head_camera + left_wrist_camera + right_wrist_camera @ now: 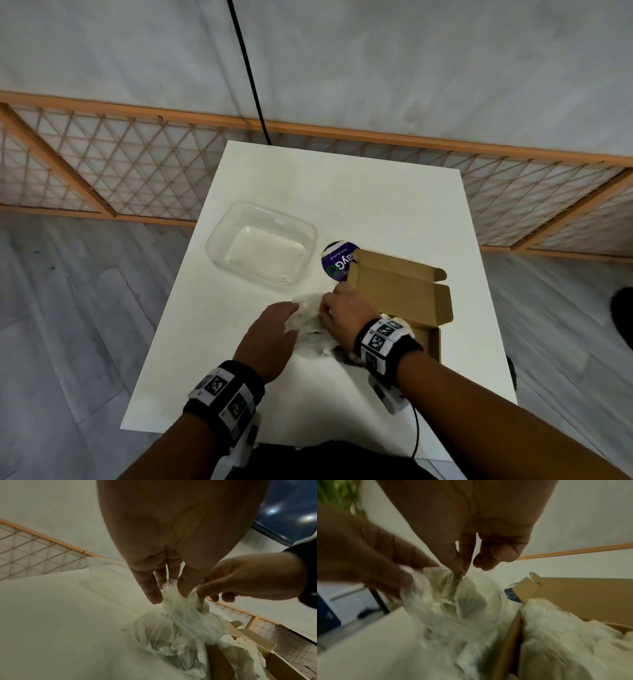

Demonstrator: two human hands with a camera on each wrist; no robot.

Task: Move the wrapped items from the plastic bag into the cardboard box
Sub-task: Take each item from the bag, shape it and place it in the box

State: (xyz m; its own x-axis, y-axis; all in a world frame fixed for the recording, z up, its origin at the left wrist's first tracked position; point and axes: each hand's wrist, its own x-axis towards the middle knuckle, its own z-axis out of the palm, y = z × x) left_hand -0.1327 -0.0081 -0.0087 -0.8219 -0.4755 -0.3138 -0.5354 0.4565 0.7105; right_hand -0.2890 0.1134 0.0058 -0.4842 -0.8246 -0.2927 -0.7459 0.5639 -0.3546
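Presently, both hands meet at the bunched top of the plastic bag [310,322], which sits on the white table [342,192] at lower centre of the head view, just left of the open cardboard box [404,294]. From the left wrist view, the left hand [171,547] reaches down with its fingers [150,588] extended and their tips at the gathered neck of the bag; whether they grip the film or only touch it cannot be told. The right hand [248,580] enters from the right of that frame and pinches a twisted strand of the bag between thumb and fingers. The right wrist view, heavily blurred, agrees: the right hand's fingertips [458,563] are closed on the knotted film. Crinkled, clear-wrapped contents show through the lower part of the bag, too indistinct to count. White crumpled material [565,635] lies inside the box, lower right of the right wrist view; its nature is unclear. A clear plastic container [262,245] stands left of centre on the table, and a round purple label [337,262] lies between it and the box, partly covered by a box flap.
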